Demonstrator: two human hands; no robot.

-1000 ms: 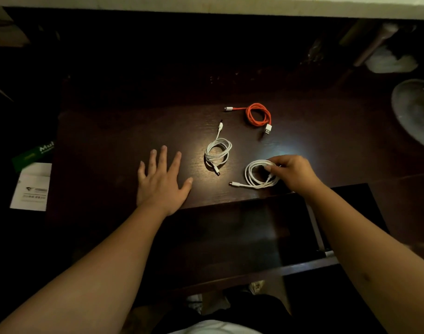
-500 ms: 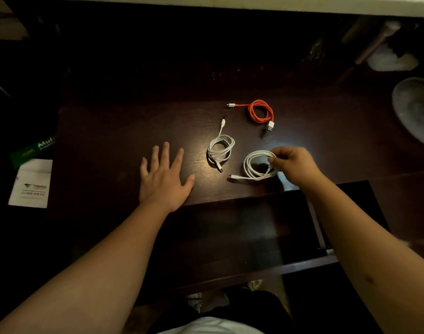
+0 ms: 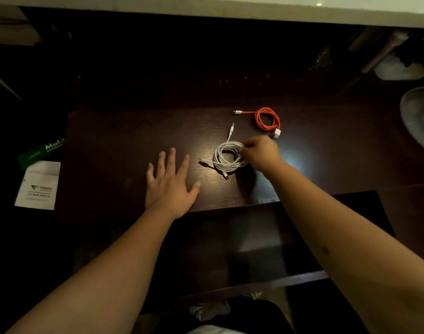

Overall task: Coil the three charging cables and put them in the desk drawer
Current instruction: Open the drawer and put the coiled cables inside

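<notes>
Two white coiled cables [image 3: 226, 157] lie together as one heap on the dark desk [image 3: 124, 145]; I cannot tell them apart. My right hand [image 3: 261, 153] pinches the heap's right side with closed fingers. A white plug sticks out toward the back of the heap. The orange coiled cable [image 3: 267, 118] lies farther back and to the right, untouched. Flat on the desk, left of the heap, rests my left hand [image 3: 170, 186], fingers spread, holding nothing. The desk drawer [image 3: 254, 284] stands pulled out below the desk's front edge, its inside dark.
A white paper [image 3: 37, 186] and a green box [image 3: 40, 150] lie off the desk's left side. A glass bowl [image 3: 420, 116] sits at the far right, with a pale crumpled object [image 3: 398, 68] behind it. The back of the desk is in deep shadow.
My right hand has carried the near white coil up and to the left, onto the other white coil. My left hand has stayed flat in place.
</notes>
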